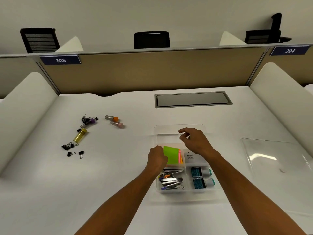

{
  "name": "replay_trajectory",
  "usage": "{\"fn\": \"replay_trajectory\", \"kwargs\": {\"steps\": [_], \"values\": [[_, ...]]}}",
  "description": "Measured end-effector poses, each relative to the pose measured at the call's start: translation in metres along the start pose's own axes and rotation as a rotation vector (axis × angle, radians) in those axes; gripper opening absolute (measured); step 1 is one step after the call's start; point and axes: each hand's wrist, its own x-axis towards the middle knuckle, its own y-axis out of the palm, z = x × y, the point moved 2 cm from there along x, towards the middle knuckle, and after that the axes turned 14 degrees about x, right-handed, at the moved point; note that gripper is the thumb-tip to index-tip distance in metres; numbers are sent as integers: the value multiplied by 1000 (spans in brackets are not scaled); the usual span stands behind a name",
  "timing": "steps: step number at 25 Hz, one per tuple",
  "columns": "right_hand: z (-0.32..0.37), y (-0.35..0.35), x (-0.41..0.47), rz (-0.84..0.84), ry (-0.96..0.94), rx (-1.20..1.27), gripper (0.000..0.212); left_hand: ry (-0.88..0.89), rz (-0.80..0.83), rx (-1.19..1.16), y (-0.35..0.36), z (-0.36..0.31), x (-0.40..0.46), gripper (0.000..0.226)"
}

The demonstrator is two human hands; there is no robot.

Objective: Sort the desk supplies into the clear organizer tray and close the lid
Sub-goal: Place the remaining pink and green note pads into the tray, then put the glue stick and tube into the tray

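Clear plastic forms the organizer tray (179,127), which I see resting on the white counter (118,175) with its lid (277,160) lying flat and apart to the right. My left hand (156,158) grips a green sticky-note pad (171,155) at the tray's middle-left compartment; my right hand (194,140) hovers over the far compartments, thumb and forefinger curled close together, and I cannot tell whether they pinch anything. Staple removers (171,179) fill the near-left compartment, two teal roller stamps (201,178) the near-right. Unsorted on the counter's left lie black binder clips (70,148), a yellow tube (80,135) and small lead cases (115,122).
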Motion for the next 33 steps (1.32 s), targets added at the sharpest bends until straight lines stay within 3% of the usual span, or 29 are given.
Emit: {"fn": "replay_trajectory", "kwargs": {"steps": [6,10,17,33], "values": [[11,7,5,39,-56,18,28,-7,-125,36,-10,0,-11,35],[36,32,10,123,-144,52,29,-38,-327,53,-28,4,-28,56],[89,86,6,280,-288,97,40,-193,-563,147,-67,55,-58,57],[164,224,47,409,-266,-30,51,-378,-630,145,-157,247,-38,56]]}}
